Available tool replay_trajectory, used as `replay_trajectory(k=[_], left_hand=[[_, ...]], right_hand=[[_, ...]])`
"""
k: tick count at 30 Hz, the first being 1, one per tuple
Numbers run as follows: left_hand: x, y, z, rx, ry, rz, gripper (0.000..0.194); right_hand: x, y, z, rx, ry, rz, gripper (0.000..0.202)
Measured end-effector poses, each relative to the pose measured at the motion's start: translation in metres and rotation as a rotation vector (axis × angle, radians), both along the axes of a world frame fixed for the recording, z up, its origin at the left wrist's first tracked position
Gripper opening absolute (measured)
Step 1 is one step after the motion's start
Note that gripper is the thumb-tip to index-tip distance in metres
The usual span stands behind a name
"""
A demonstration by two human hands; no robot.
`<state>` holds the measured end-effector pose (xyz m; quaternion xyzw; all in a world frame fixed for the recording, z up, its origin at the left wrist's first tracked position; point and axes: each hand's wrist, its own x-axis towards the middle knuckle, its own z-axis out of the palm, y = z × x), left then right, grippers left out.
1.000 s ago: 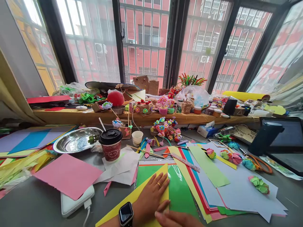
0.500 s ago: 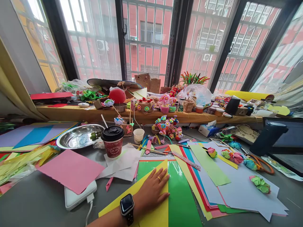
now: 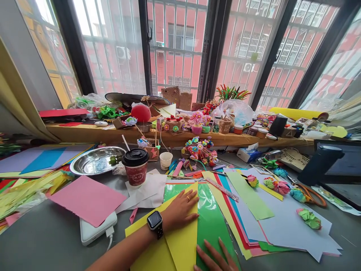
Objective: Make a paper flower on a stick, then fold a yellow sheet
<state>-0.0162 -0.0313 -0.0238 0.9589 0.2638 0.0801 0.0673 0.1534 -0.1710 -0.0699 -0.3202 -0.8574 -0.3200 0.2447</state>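
Note:
My left hand [image 3: 180,210], with a ring and a black smartwatch [image 3: 155,221], lies flat with fingers stretched out on a folded sheet of yellow paper [image 3: 184,244]. The paper has a pointed top and a straight right edge, and rests on a shiny pack of green paper [image 3: 210,210]. At the bottom edge of the view my right hand [image 3: 216,258] shows only its spread fingers. They touch the green pack just right of the yellow paper's edge. The rest of that hand is out of view.
Left of my hands are a pink sheet [image 3: 88,199] on a white power bank [image 3: 97,228], a lidded cup [image 3: 135,167] and a steel plate [image 3: 76,167]. Fanned coloured paper [image 3: 284,229], paper flowers [image 3: 308,219] and orange-handled scissors [image 3: 316,199] lie to the right.
My right hand has come into view at the bottom, onto the green pack. My left hand and the yellow paper have shifted slightly; more of the left forearm shows.

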Motion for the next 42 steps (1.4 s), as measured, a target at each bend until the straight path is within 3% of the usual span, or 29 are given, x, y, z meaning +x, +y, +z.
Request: replay_trajectory(k=[5,8,11,15,19,22,26,33,42], left_hand=[[0.007,0.012,0.001,-0.016,0.010,0.058,0.058],[0.009,0.011,-0.002,-0.028,0.022,0.083,0.057],[0.014,0.000,-0.007,-0.038,-0.002,0.160,0.057],[0.029,-0.018,-0.011,-0.018,0.022,0.369,0.057],[0.041,-0.020,-0.010,0.065,0.083,0.473,0.054],[0.034,-0.013,-0.006,0.083,0.109,0.395,0.052],[0.016,-0.003,-0.006,0.035,0.021,0.225,0.057],[0.017,0.004,-0.011,0.022,0.023,0.342,0.053],[0.015,0.005,-0.019,-0.038,-0.089,0.367,0.083]], right_hand=[[0.018,0.013,0.020,-0.306,-0.136,0.152,0.042],[0.034,0.026,0.036,-0.537,-0.096,0.112,0.045],[0.049,0.050,0.044,-0.665,0.175,-0.203,0.049],[0.062,0.096,0.036,-0.538,0.218,-0.582,0.040],[0.064,0.128,0.026,-0.544,0.199,-0.665,0.034],[0.063,0.136,0.023,-0.554,0.191,-0.702,0.031],[0.062,0.138,0.029,-0.544,0.220,-0.721,0.027],[0.038,0.136,0.051,-0.548,0.222,-0.518,0.018],[0.022,0.137,0.038,-0.505,0.160,-0.405,0.021]])
